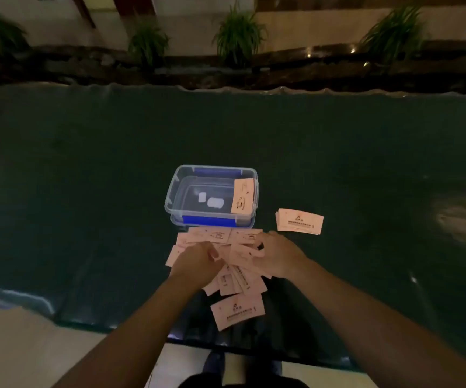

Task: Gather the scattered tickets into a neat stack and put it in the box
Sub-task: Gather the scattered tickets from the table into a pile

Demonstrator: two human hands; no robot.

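Left hand (198, 257) and right hand (275, 254) both pinch loose tickets (237, 278) in the pile. One small stack (299, 221) lies beside the box (212, 217); most tickets remain scattered, unboxed.

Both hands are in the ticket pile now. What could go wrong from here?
1. The loose ticket nearest the table's front edge may get missed or knocked off.
2. The small stack right of the box lies apart from the pile and could be left out.
3. One ticket leans on the box's right wall, so a stack might sit unevenly inside.
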